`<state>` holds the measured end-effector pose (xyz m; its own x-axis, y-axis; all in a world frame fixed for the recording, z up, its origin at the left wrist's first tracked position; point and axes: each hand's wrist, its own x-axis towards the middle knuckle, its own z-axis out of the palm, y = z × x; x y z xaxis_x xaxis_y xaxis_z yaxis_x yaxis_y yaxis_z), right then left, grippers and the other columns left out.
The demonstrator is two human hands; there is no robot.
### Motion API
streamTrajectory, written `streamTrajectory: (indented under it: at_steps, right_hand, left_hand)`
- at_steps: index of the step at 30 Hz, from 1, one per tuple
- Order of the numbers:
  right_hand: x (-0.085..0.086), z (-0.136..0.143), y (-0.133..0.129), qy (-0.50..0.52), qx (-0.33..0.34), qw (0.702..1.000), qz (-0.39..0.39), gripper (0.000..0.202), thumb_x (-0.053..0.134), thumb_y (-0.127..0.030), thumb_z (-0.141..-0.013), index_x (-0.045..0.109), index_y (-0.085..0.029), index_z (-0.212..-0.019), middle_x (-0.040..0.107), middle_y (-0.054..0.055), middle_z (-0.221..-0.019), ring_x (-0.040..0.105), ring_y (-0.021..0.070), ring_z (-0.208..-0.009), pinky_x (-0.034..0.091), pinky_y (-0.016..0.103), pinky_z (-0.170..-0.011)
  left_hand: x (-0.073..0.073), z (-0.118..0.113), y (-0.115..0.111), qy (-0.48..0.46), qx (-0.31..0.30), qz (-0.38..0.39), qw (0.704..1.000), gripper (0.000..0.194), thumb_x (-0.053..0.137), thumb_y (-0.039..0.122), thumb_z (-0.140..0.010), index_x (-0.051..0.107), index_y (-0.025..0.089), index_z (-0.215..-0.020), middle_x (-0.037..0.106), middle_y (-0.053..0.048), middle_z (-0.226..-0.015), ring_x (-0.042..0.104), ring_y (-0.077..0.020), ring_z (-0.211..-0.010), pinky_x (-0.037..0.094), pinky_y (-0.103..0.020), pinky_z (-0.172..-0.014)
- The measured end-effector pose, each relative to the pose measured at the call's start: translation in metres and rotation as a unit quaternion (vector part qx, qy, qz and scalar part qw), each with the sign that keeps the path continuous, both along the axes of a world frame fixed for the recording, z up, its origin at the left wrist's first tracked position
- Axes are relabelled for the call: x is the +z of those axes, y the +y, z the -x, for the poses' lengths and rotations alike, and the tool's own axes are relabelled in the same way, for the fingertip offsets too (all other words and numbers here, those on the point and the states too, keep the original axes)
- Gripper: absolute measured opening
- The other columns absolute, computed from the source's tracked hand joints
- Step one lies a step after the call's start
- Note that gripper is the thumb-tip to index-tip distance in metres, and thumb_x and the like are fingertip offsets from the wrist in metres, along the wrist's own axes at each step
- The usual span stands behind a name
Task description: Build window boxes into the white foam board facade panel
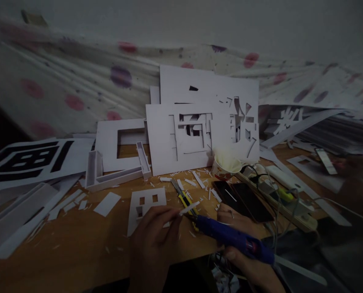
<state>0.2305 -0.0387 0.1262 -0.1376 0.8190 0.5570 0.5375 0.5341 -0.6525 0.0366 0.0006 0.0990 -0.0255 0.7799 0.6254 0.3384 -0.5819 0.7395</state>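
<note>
Between its fingertips, my left hand point(157, 228) pinches a small white strip point(191, 208) above the table. My right hand point(242, 260) is wrapped round a blue glue gun point(230, 236), whose nozzle points left and comes close to the strip; whether they touch I cannot tell. A translucent glue stick point(301, 269) sticks out of the gun's rear. Beneath the hands lies a yellow utility knife point(185, 198). A white board piece with square cutouts point(147, 195) rests on the table, partly hidden by my left hand.
White boards with cut-out characters point(187, 158) lean on the back wall. A paper cup point(225, 165), two dark phones point(251, 201) and a power strip with cables point(279, 207) stand right of centre. White box-like strokes point(117, 179) lie left. Another person's hand with a phone point(326, 160) shows far right.
</note>
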Motion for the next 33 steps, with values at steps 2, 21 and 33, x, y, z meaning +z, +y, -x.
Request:
streamTrajectory:
  at_steps: [2,21,33]
  right_hand:
    - [-0.0014,-0.0013,0.0009,0.008,0.005,1.0,0.004,0.063,0.043,-0.076,-0.09,0.055,-0.022,-0.06,0.049,-0.001,-0.055,0.046,0.0159,-0.053,0.033,0.031,-0.054]
    - [0.0044,0.0007,0.0008,0.053,0.034,0.998,-0.008,0.054,0.05,-0.068,-0.092,0.062,-0.022,-0.065,0.056,-0.001,-0.056,0.052,0.0162,-0.054,0.038,0.031,-0.058]
    - [-0.0005,-0.0042,0.0003,0.023,-0.004,1.0,-0.013,0.059,0.045,-0.07,-0.092,0.062,-0.022,-0.063,0.054,0.001,-0.056,0.051,0.0174,-0.054,0.038,0.032,-0.055]
  left_hand:
    - [-0.0013,0.0012,0.0017,0.002,0.005,-0.032,0.999,0.007,0.07,0.023,-0.087,0.077,0.025,-0.087,0.075,-0.001,-0.084,0.072,-0.0138,-0.077,0.059,-0.022,-0.07]
    - [-0.0009,0.0043,0.0009,0.011,0.003,-0.022,1.0,0.011,0.071,0.021,-0.087,0.075,0.029,-0.093,0.074,0.002,-0.091,0.072,-0.0121,-0.085,0.06,-0.02,-0.075]
    - [0.0036,0.0062,0.0021,0.019,0.003,-0.037,0.999,0.01,0.07,0.02,-0.087,0.075,0.028,-0.091,0.074,0.002,-0.089,0.072,-0.0123,-0.08,0.06,-0.021,-0.075]
